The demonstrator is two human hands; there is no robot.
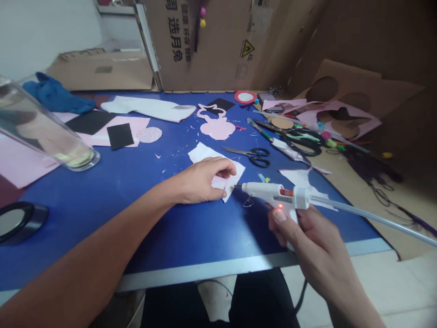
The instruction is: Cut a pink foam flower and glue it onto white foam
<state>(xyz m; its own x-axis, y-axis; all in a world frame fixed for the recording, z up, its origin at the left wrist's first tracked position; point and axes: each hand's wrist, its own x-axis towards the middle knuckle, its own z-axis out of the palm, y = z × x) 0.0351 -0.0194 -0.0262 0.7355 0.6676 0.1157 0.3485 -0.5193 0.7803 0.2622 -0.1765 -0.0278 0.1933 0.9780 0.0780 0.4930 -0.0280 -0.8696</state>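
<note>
My right hand (309, 237) grips a white hot glue gun (273, 193) with a lit red lamp and a clear glue stick (372, 216) running out of its back. The nozzle points left at a small pink felt piece (218, 183). My left hand (201, 180) rests on the blue table (136, 218) and pinches that pink piece with curled fingers, on top of a white scrap (205, 152).
Black scissors (254, 156) lie just beyond the hands. A pink cut-out shape (216, 125), black squares (119, 135), white cloth (150, 108), a clear glass jar (44, 132) at left, a tape roll (18, 221), and a clutter of tools (300, 136) at right. Cardboard boxes (211, 41) stand behind.
</note>
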